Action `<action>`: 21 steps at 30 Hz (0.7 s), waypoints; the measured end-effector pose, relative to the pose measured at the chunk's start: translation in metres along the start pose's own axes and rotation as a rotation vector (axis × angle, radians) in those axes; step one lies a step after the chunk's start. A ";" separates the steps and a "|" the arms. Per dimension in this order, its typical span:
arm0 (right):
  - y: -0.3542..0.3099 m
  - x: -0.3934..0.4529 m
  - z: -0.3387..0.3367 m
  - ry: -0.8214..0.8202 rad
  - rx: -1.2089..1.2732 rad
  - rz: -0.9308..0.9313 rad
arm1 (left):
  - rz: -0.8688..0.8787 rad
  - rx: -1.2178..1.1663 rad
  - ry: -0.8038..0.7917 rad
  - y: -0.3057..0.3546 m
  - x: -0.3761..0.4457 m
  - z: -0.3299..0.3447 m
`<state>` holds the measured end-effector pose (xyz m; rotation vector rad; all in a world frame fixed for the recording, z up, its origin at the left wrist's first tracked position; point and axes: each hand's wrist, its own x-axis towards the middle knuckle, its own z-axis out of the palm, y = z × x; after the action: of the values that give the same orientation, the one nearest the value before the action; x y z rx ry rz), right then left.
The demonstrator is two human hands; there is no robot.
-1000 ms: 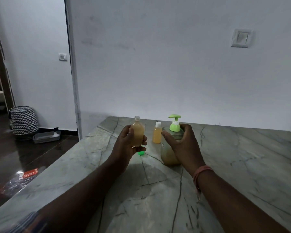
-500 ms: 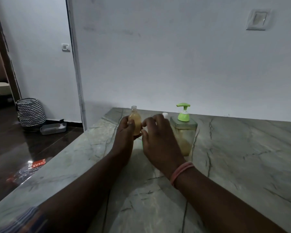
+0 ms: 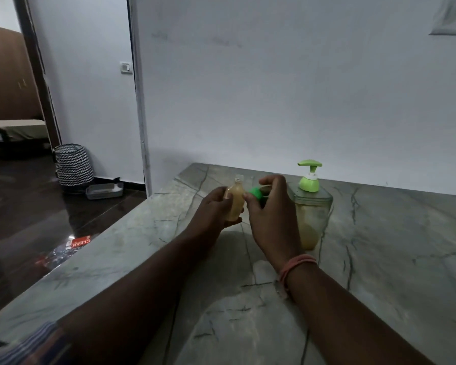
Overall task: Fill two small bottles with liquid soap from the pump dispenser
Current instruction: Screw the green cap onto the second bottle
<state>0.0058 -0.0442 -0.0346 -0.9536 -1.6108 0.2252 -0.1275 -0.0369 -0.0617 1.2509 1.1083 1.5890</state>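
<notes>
Above the marble worktop [image 3: 379, 246], the left hand [image 3: 213, 209] grips a small uncapped bottle [image 3: 236, 200] of yellowish soap upright. Just beside it, the right hand [image 3: 271, 217] pinches a green cap [image 3: 256, 195]. The pump dispenser [image 3: 311, 206] stands behind the right hand.

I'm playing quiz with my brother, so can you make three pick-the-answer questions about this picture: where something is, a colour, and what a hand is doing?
1. Where does the pump dispenser stand?
A. on the floor
B. on the marble table
C. in the basket

2. What colour is the cap?
A. green
B. red
C. black

3. What is the left hand doing?
A. lying flat
B. pressing the pump
C. holding a small bottle

Answers: 1 B, it stands on the table by the right hand. 2 A, the cap which that hand pinches is bright green. 3 C, its fingers wrap round the uncapped bottle of yellowish soap.
</notes>
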 end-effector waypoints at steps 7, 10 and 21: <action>-0.025 0.009 -0.016 0.100 -0.020 -0.184 | 0.026 -0.070 -0.179 0.006 -0.014 0.006; -0.025 0.010 -0.023 0.041 -0.005 -0.188 | 0.057 -0.067 -0.213 0.009 -0.016 0.008; -0.019 0.011 -0.026 -0.104 0.066 -0.085 | 0.133 0.022 -0.200 0.014 -0.020 0.010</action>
<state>0.0211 -0.0578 -0.0071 -0.8332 -1.7249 0.2712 -0.1150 -0.0586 -0.0520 1.4895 0.9345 1.5129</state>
